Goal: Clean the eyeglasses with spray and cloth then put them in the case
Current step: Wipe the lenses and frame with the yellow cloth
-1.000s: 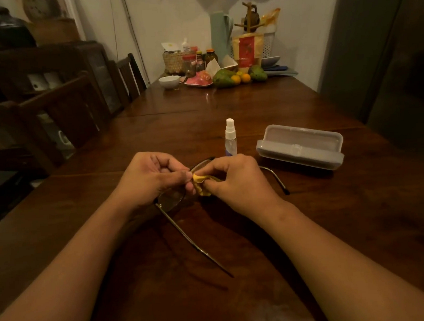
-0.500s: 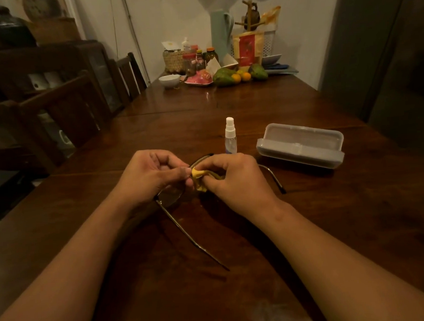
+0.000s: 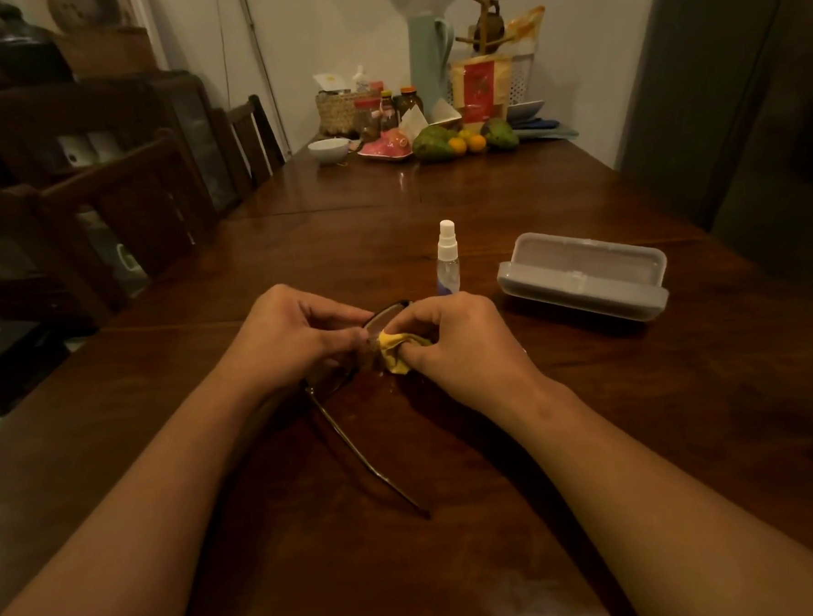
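Dark thin-framed eyeglasses (image 3: pixel 338 424) are held just above the wooden table (image 3: pixel 639 412), one temple arm stretching toward me. My left hand (image 3: pixel 297 343) pinches the frame near the bridge. My right hand (image 3: pixel 454 347) presses a small yellow cloth (image 3: pixel 393 351) against a lens; most of that lens is hidden by my fingers. A small clear spray bottle (image 3: pixel 448 257) with a white cap stands upright just beyond my hands. An open grey glasses case (image 3: pixel 583 275) lies to the right of the bottle, empty as far as I can see.
The far end of the table holds a white bowl (image 3: pixel 328 149), a pink dish, green and orange fruit (image 3: pixel 461 141), jars, a basket and a tall pale jug (image 3: pixel 427 63). Wooden chairs (image 3: pixel 118 216) line the left side. A dark door stands at the right.
My right hand has shifted the yellow cloth slightly across the lens, and the glasses have tilted a little. The bottle and case have not moved.
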